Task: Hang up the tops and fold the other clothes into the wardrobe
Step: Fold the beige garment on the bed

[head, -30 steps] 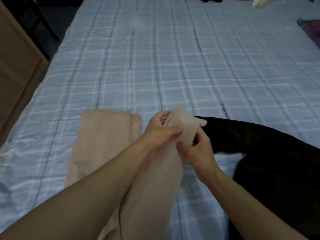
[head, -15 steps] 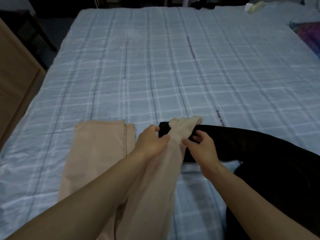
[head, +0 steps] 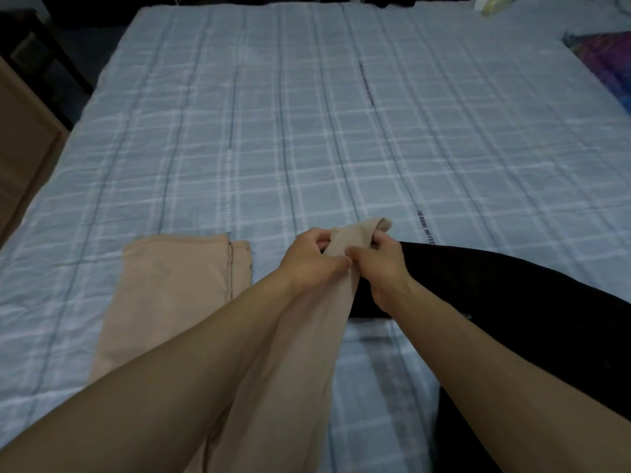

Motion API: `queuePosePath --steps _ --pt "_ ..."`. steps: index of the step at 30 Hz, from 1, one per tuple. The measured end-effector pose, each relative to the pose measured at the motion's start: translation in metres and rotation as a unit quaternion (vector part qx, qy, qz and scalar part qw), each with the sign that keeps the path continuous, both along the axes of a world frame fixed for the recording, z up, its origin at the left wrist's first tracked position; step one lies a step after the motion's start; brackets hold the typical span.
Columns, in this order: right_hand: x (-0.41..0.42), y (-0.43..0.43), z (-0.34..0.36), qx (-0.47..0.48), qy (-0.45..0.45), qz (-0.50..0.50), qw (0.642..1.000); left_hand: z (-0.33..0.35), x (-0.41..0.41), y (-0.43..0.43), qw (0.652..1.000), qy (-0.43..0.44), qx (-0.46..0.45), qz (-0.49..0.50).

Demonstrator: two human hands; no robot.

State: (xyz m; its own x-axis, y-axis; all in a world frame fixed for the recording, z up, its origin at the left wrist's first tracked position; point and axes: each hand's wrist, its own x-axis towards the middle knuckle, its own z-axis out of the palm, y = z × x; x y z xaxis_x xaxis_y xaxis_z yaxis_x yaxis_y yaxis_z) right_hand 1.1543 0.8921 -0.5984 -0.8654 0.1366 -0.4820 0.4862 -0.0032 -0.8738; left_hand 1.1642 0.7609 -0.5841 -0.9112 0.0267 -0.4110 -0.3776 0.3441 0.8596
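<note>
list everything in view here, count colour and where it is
bed cover: one, pale blue-grey plaid, fills most of the view
flat beige cloth: one, beige, lying on the cover to the left of the arms
held beige cloth: one, beige, a long strip running up between the arms; cannot tell if it joins the flat piece
black garment: one, black, on the cover at right, under the right arm
wooden furniture: one, light brown, left edge beside the bed
patterned fabric: one, purple, top right corner
pale object: one, yellowish, far top right, too small to identify
left hand: one, pinching the strip's top end
right hand: one, pinching the same end beside it
</note>
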Motion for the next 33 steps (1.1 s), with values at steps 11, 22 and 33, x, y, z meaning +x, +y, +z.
queuePosePath --steps 11,22,33 --pt "0.002 0.018 0.018 -0.163 0.125 0.058 0.977 0.015 -0.014 -0.001 0.982 -0.029 0.188 0.013" --pt "-0.012 0.015 0.024 -0.063 0.150 0.014 0.987 0.008 -0.021 -0.007 0.994 0.041 0.075 0.067" --pt "-0.017 0.026 -0.024 0.137 0.005 0.073 0.988 -0.024 -0.025 -0.018 0.984 -0.031 -0.159 0.075"
